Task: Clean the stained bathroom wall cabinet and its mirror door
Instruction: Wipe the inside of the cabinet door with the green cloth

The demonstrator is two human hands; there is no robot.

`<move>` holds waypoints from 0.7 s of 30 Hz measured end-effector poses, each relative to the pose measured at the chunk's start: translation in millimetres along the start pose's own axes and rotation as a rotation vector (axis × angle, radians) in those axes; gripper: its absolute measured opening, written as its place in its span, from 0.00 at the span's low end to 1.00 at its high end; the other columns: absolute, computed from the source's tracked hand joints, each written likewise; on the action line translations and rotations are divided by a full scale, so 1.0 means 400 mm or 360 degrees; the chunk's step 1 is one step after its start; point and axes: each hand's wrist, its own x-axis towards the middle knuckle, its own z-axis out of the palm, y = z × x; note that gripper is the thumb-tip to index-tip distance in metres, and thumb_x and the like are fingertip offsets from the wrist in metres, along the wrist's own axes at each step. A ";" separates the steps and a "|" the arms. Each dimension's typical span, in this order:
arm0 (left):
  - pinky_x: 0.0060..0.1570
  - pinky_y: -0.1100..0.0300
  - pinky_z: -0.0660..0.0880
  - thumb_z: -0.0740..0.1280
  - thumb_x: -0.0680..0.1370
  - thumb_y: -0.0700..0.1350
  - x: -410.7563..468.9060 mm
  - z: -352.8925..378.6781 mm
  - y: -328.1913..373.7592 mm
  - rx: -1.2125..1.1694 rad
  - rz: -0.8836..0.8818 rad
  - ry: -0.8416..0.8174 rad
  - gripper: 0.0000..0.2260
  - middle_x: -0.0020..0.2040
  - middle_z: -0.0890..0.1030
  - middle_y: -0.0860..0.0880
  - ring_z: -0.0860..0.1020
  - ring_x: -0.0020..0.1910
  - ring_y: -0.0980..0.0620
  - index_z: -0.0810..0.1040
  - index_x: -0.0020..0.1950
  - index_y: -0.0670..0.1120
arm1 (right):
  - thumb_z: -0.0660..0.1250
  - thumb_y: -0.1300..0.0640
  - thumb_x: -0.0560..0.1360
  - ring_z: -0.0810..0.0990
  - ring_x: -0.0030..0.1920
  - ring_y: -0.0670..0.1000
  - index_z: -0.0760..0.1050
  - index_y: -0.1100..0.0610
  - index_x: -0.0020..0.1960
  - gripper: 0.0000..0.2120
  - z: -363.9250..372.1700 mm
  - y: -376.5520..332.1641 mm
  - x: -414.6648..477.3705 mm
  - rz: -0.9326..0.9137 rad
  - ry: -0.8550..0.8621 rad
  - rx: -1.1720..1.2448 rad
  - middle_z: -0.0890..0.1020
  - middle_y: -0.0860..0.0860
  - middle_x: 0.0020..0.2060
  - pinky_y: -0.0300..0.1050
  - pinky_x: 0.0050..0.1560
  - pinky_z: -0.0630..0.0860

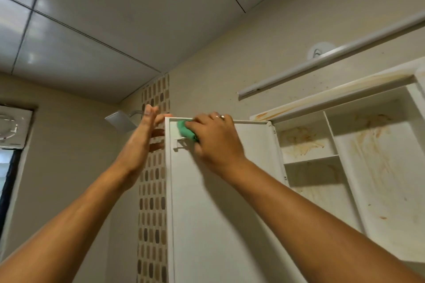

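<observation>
Two bare hands work at the top of an open cabinet door, seen from the head camera looking upward.

Head view. The door [218, 213] stands swung out from the cabinet [372, 167], with its plain white inner face toward the camera; its mirror side is turned away and out of sight. The right hand [216, 140], with a ring [220, 117] on one finger, curls its fingers over a bunched green cloth [185, 130] and presses it against the door's inner face, just under the top edge and near the upper left corner. A small white clip [178, 143] juts from the door directly below the cloth. The left hand [140, 142] is raised at the door's free left edge with fingers straight and holding nothing; its thumb touches the top corner of the door. Whether the other fingers touch the hidden side cannot be told.

To the right of the door, the cabinet's interior is exposed. Orange-brown stains streak its back panel, the small shelf [310, 159] and the top board [322, 92]. An upright divider [331, 135] separates the shelved left compartment from a taller right one.

Surroundings: a white tube lamp [333, 57] is mounted on the wall above the cabinet. A mosaic tile strip [153, 202] runs down the wall behind the door's left edge. A square shower head [120, 122] shows beside the left hand, and a vent fan [11, 126] sits at the far left.
</observation>
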 end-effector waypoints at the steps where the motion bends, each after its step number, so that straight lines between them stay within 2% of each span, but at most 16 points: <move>1: 0.67 0.50 0.72 0.50 0.69 0.82 0.000 0.000 -0.006 0.0017 0.0003 -0.0007 0.22 0.59 0.81 0.63 0.81 0.58 0.60 0.75 0.53 0.78 | 0.59 0.54 0.74 0.80 0.51 0.56 0.82 0.52 0.60 0.19 0.002 0.066 -0.025 -0.0027 0.0018 -0.0090 0.84 0.50 0.53 0.54 0.54 0.72; 3: 0.68 0.47 0.70 0.51 0.64 0.86 0.002 0.001 -0.016 0.0066 -0.0008 -0.0021 0.20 0.60 0.80 0.64 0.78 0.62 0.58 0.74 0.47 0.84 | 0.65 0.57 0.72 0.82 0.53 0.58 0.83 0.52 0.62 0.20 -0.001 0.206 -0.069 0.0149 0.0060 -0.0178 0.84 0.50 0.56 0.54 0.57 0.72; 5: 0.69 0.46 0.69 0.50 0.67 0.83 0.001 0.004 -0.016 0.0095 -0.0005 0.0004 0.16 0.58 0.81 0.66 0.78 0.62 0.58 0.73 0.45 0.85 | 0.67 0.63 0.71 0.80 0.60 0.57 0.80 0.51 0.67 0.24 -0.020 0.326 -0.111 0.0421 -0.0032 -0.0246 0.82 0.50 0.63 0.54 0.62 0.71; 7: 0.68 0.48 0.70 0.47 0.74 0.77 -0.001 0.013 -0.010 0.0109 -0.0013 0.0029 0.15 0.54 0.81 0.67 0.78 0.60 0.60 0.73 0.44 0.85 | 0.66 0.66 0.71 0.77 0.63 0.56 0.79 0.52 0.69 0.27 -0.030 0.384 -0.129 0.0592 -0.0091 -0.0226 0.81 0.49 0.65 0.54 0.65 0.71; 9: 0.65 0.50 0.70 0.46 0.77 0.72 -0.004 0.025 -0.002 0.0117 -0.0029 0.0050 0.17 0.52 0.82 0.68 0.78 0.58 0.60 0.73 0.43 0.85 | 0.66 0.66 0.73 0.77 0.60 0.56 0.80 0.54 0.67 0.23 -0.025 0.356 -0.127 0.0686 -0.0060 -0.0151 0.81 0.50 0.63 0.53 0.63 0.73; 11: 0.62 0.53 0.70 0.45 0.77 0.70 -0.007 0.033 -0.001 0.0112 -0.0037 0.0072 0.18 0.49 0.82 0.71 0.78 0.57 0.61 0.74 0.43 0.84 | 0.68 0.63 0.76 0.76 0.57 0.55 0.80 0.55 0.66 0.19 -0.011 0.295 -0.151 0.0756 -0.0024 -0.0037 0.81 0.51 0.58 0.51 0.57 0.76; 13: 0.61 0.55 0.70 0.46 0.77 0.70 -0.008 0.039 0.000 0.0095 -0.0034 0.0105 0.18 0.50 0.82 0.70 0.78 0.57 0.62 0.76 0.48 0.78 | 0.68 0.63 0.76 0.75 0.54 0.53 0.79 0.55 0.67 0.20 -0.001 0.247 -0.211 0.0741 -0.0026 0.0123 0.79 0.50 0.54 0.48 0.49 0.78; 16: 0.58 0.57 0.69 0.47 0.78 0.69 -0.007 0.048 -0.007 0.0064 -0.0028 0.0160 0.16 0.53 0.80 0.65 0.77 0.55 0.62 0.72 0.54 0.70 | 0.66 0.65 0.74 0.78 0.50 0.52 0.83 0.55 0.61 0.18 -0.032 0.255 -0.261 0.0696 -0.0272 0.0359 0.80 0.48 0.48 0.48 0.44 0.77; 18: 0.55 0.59 0.70 0.46 0.80 0.68 -0.006 0.050 -0.007 0.0081 -0.0010 0.0163 0.18 0.56 0.79 0.63 0.78 0.56 0.61 0.72 0.57 0.67 | 0.65 0.67 0.75 0.81 0.49 0.52 0.83 0.54 0.58 0.16 -0.079 0.282 -0.216 0.0835 -0.0373 0.0646 0.82 0.49 0.47 0.46 0.45 0.79; 20: 0.53 0.62 0.70 0.46 0.81 0.67 -0.004 0.053 -0.006 0.0110 -0.0002 0.0158 0.21 0.57 0.80 0.60 0.78 0.56 0.61 0.74 0.61 0.64 | 0.65 0.67 0.77 0.81 0.47 0.48 0.81 0.52 0.60 0.17 -0.133 0.308 -0.141 0.0943 -0.0133 0.0704 0.83 0.49 0.49 0.41 0.40 0.76; 21: 0.52 0.63 0.70 0.46 0.81 0.68 -0.003 0.053 -0.005 0.0115 -0.0002 0.0163 0.21 0.57 0.80 0.60 0.78 0.56 0.61 0.74 0.61 0.63 | 0.65 0.66 0.77 0.80 0.46 0.47 0.81 0.52 0.62 0.17 -0.155 0.318 -0.103 0.0909 0.0054 0.0582 0.82 0.48 0.50 0.41 0.40 0.75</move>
